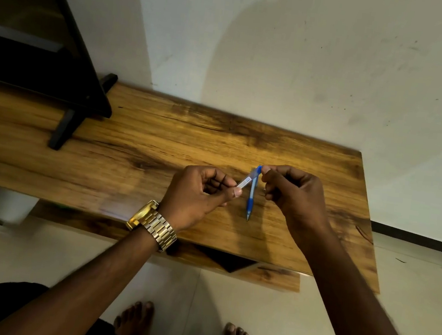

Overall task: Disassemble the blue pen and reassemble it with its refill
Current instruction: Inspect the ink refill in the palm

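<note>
The pen appears to be apart already, so the step in hand is judged to be either the end of disassembly or the start of putting it back together; the single view does not settle which.

The left hand [199, 192], with a gold metal-link wristwatch [154, 224] on its wrist, is closed in a pinch on the near end of a clear, slim plastic barrel piece with a small printed label [247, 181], which slants up and to the right. The right hand [294, 191] is closed with its fingertips [265, 170] on the blue plastic cap end [258, 169] at the top of that clear piece. Whether the blue end is joined to the clear piece or only held against it cannot be told.

A second part, a pale tube with a blue rubber grip and a metal writing tip [250, 199], lies between the two hands with its tip pointing toward the person. It seems to rest on the warm brown, grained wooden table [147, 143], apart from both hands, though it could hang from the right hand's pinch; the top of it meets the blue end in this view.

The next move probably calls for lining up the clear piece with the tipped part along one axis, then sliding or twisting them together with a light, steady grip, since such slim parts slip and bend easily.
</note>
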The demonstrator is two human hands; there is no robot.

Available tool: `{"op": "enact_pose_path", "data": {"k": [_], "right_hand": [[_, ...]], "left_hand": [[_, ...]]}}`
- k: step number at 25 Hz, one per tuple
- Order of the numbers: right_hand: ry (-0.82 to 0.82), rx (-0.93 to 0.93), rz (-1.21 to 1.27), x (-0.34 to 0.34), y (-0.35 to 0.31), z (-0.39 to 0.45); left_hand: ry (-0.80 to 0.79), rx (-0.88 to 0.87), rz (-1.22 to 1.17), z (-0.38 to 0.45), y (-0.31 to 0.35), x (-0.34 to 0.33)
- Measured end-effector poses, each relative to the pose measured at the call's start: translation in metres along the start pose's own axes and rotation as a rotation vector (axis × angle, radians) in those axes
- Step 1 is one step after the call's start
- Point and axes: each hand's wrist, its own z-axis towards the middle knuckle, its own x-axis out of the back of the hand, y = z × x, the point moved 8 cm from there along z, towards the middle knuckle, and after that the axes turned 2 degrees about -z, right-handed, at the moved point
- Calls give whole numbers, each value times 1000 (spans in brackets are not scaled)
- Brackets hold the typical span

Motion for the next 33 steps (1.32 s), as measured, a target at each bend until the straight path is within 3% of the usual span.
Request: {"op": "enact_pose_path", "data": {"k": [8,13,16,20,23,26,28,29,31,33], "right_hand": [[-37,107,-156,-1,-8,-4],[77,95,33,23,-19,-2],[151,21,-290,49,-14,-8],[80,-140,-784,49,12,-15],[60,-155,-933,46,14,-9],[54,-215,-916,51,19,-7],[101,-191,-792,51,15,-9],[170,-164,-587,53,12,-8],[226,-126,107,50,11,-4],[100,-100,729,27,9,3]], "left_hand": [[-23,41,-52,-2,-1,-4],[-5,37,-44,-2,-1,0],[62,38,-78,0,-1,13],[102,61,-125,3,-4,22],[105,77,-132,5,-6,20],[102,88,-118,3,-7,17],[97,102,-116,2,-6,15],[87,109,-125,1,-4,14],[42,121,-169,-2,3,6],[-28,121,-213,-10,17,-8]]}}
